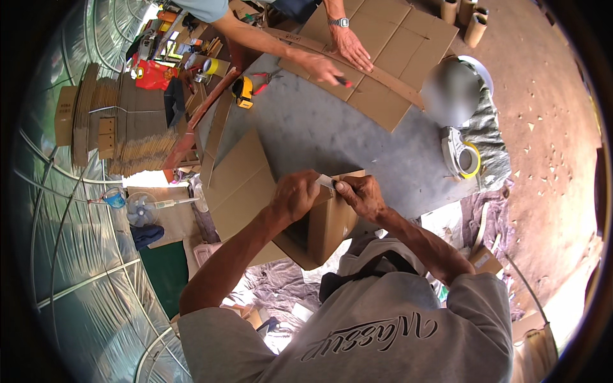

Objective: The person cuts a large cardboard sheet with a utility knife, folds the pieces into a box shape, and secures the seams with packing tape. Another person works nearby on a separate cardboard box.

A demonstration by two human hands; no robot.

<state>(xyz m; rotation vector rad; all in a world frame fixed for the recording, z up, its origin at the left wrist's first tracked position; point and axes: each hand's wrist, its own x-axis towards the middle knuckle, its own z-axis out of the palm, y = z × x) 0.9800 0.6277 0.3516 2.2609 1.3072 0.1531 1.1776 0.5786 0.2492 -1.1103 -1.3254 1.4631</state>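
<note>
A partly folded brown cardboard box stands at the near edge of the grey table, in front of my chest. My left hand is closed at its top edge, pinching a short pale strip whose material I cannot make out. My right hand grips the box's upper edge, its thumb against the strip's dark end. Across the table, a co-worker's hand presses a long wooden strip onto a flat cardboard sheet. The co-worker's other hand holds a red-and-black tool.
A tape dispenser stands at the table's right. A yellow-and-black tape measure and red-handled pliers lie at its far left. Flattened cartons are stacked farther left, above a fan. Cardboard tubes stand far right.
</note>
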